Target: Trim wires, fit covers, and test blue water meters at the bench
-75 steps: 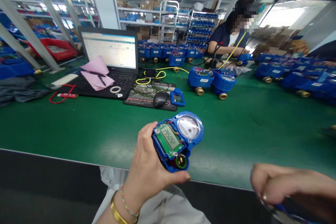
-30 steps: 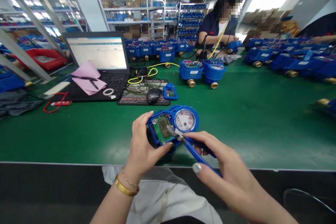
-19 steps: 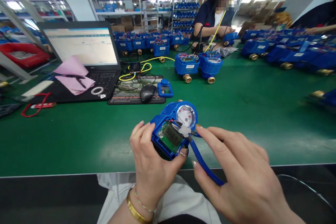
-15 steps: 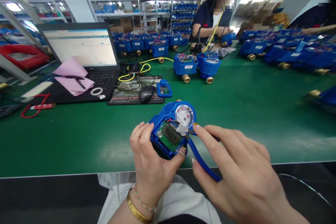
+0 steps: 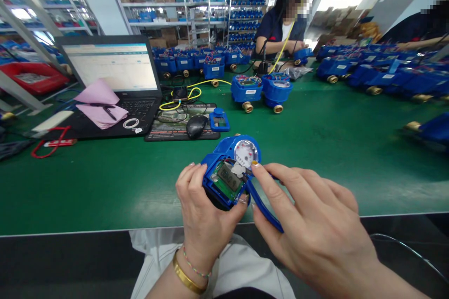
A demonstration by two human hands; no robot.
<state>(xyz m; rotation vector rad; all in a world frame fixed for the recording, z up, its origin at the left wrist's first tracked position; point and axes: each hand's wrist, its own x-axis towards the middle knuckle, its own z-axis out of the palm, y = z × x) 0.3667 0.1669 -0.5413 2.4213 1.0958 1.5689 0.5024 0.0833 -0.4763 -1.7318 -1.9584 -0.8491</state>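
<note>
My left hand [image 5: 206, 208] is wrapped round a blue water meter [image 5: 209, 161] just above the table's front edge, thumb on its near side. The meter's housing lies uncovered, showing a green circuit board with a grey display [image 5: 228, 176]. Beside the board is a round white dial [image 5: 245, 153] under a clear cover. In my right hand [image 5: 305, 215] is a pair of blue-handled pliers [image 5: 261, 208], the index finger stretched along them towards the dial. Their jaws reach over the board's upper right corner, partly hidden by a small whitish piece [image 5: 238, 168].
A blue cover with a window [image 5: 219, 120] lies by a black mouse [image 5: 197, 126] on a mouse pad. An open laptop [image 5: 108, 67] stands at the left. Two blue meters [image 5: 246, 91] stand further back; several more line the right. A co-worker [image 5: 280, 32] sits opposite.
My right hand and the pliers have shifted slightly left, further over the board. The meter stays in my left hand at nearly the same place. The view has moved a little.
</note>
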